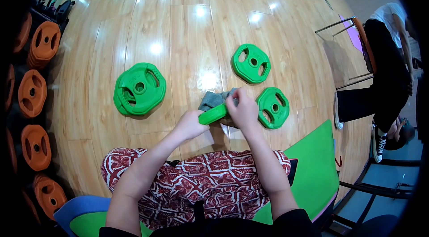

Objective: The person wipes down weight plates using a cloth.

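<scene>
A green weight plate [213, 114] is held up on its edge before me, its narrow rim facing me. My left hand [191, 125] grips its left end, fingers wrapped behind it. At the other end, my right hand [243, 109] is closed on a grey cloth [213, 100] that shows behind the plate; part of the cloth is hidden by the plate and hand. Another green plate [274, 107] lies flat just right of my right hand. Farther out lies a third green plate [251, 63], and a larger green plate [139, 88] rests on the left.
Several orange weight plates [35, 147] stand racked along the left. I sit on a green mat [313, 161] on the wooden floor [187, 35]. On the right, a person in black trousers [380, 98] is by a chair [364, 42], with another person partly visible below.
</scene>
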Action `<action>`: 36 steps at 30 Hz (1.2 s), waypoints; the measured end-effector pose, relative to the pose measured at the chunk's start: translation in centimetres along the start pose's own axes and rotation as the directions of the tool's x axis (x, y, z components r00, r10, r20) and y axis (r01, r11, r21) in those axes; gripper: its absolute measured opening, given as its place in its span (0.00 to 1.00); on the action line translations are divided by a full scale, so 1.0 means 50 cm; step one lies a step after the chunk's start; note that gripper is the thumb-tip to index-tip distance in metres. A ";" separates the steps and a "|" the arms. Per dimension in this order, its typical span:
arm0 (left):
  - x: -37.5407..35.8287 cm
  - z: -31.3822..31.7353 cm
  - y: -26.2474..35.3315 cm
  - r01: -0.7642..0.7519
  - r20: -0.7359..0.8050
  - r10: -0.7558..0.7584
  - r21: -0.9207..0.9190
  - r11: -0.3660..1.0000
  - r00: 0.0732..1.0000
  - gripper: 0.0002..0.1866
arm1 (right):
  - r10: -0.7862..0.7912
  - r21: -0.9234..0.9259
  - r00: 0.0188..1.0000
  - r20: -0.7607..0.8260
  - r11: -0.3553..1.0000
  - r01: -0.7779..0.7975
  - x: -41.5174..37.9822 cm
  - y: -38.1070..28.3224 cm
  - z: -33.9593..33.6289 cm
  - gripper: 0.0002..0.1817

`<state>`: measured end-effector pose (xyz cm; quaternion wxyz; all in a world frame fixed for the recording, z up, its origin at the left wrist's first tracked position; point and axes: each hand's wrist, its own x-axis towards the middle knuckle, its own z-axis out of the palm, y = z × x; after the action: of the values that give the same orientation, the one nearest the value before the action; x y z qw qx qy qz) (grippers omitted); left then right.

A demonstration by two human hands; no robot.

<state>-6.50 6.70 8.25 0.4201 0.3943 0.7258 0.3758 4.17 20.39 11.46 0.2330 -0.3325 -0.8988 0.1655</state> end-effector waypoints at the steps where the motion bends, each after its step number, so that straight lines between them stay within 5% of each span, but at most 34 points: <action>1: -0.001 0.000 -0.001 0.004 0.003 -0.004 0.009 1.000 1.000 0.13 | -0.064 0.097 0.998 0.017 0.993 0.062 -0.008 -0.011 -0.001 0.08; 3: 0.000 0.000 -0.005 0.012 0.006 -0.012 0.000 1.000 1.000 0.13 | -0.124 0.184 0.990 0.061 0.977 0.111 -0.019 -0.017 0.002 0.07; 6: -0.001 -0.001 -0.004 0.015 0.009 -0.015 -0.009 1.000 1.000 0.14 | 0.007 0.452 0.980 0.198 0.887 -0.097 -0.016 -0.010 -0.013 0.08; 9: 0.001 -0.003 -0.001 0.014 0.004 -0.014 -0.008 1.000 1.000 0.14 | 0.031 0.629 0.981 0.192 0.764 -0.148 -0.013 0.002 -0.011 0.08; 18: -0.001 -0.003 0.004 0.069 0.032 -0.068 -0.032 0.997 0.997 0.15 | -0.110 0.313 0.987 0.115 0.947 0.069 -0.015 -0.009 -0.014 0.12; 20: 0.001 -0.003 0.002 0.076 0.042 -0.075 -0.023 0.997 0.996 0.15 | -0.292 0.243 0.956 0.036 0.930 0.275 -0.030 -0.042 -0.019 0.12; 25: 0.001 0.001 -0.006 -0.002 0.006 0.002 -0.022 1.000 1.000 0.14 | -0.011 0.053 1.000 0.015 0.999 0.010 -0.007 0.016 0.002 0.10; 27: -0.001 -0.001 0.003 0.033 0.015 -0.032 -0.024 0.999 0.999 0.14 | 0.220 -0.043 0.975 0.018 0.975 -0.219 0.012 0.042 0.008 0.11; 29: 0.000 -0.005 0.005 0.070 0.021 -0.069 -0.022 0.997 0.997 0.14 | 0.189 -0.033 0.982 -0.006 0.981 -0.189 0.004 0.026 0.013 0.10; 32: 0.000 -0.001 -0.004 0.058 0.029 -0.058 -0.010 0.998 0.998 0.14 | -0.144 0.118 0.989 -0.023 0.982 0.146 -0.028 -0.032 0.007 0.10; 36: 0.000 0.005 -0.007 0.046 0.017 -0.046 -0.008 0.999 0.999 0.14 | 0.024 0.014 0.996 -0.091 1.000 -0.023 -0.003 0.028 0.017 0.11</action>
<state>-6.35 6.59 7.85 0.4363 0.3787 0.7297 0.3658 4.57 21.18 10.04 0.2739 -0.3489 -0.8821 0.1586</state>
